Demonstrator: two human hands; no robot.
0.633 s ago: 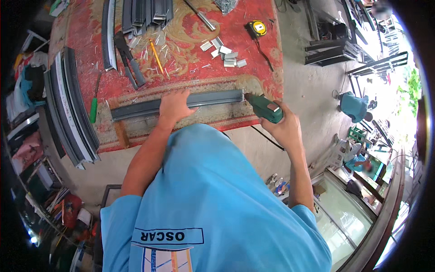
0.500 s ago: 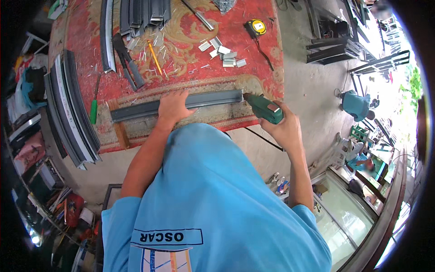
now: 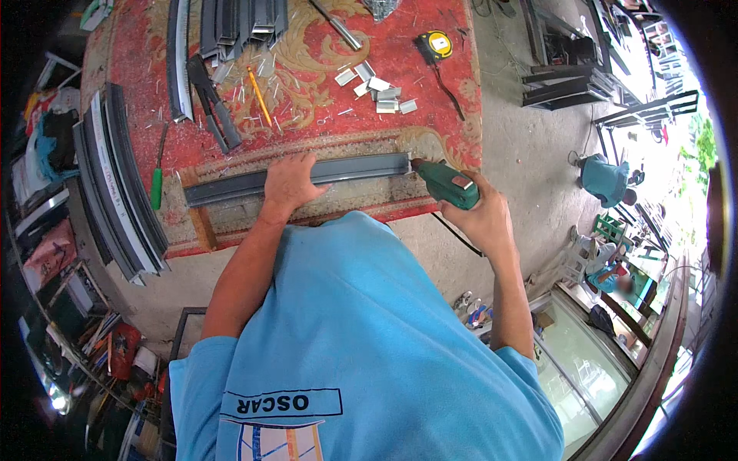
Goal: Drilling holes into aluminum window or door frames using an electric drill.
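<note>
A dark grey metal profile (image 3: 361,167) lies lengthwise along the near edge of the carpet-covered table. My left hand (image 3: 289,183) is closed over its middle, thumb stretched along the near side. In my right hand (image 3: 484,219) is a green power drill (image 3: 446,183), held level with its nose pointing left. The drill's tip meets the profile's right end; whether a bit is inside the metal is too small to tell. Under the profile's left end runs a wooden strip (image 3: 201,223).
Long profiles (image 3: 123,184) are stacked at the left. Farther back lie a green screwdriver (image 3: 157,184), dark-handled cutters (image 3: 211,107), a yellow pencil (image 3: 260,96), small metal pieces (image 3: 384,92) and a tape measure (image 3: 437,46). People (image 3: 603,180) sit at the far right.
The view has shifted very slightly. Both hands, the profile and the drill keep nearly the same places, the drill's tip still at the profile's right end.
</note>
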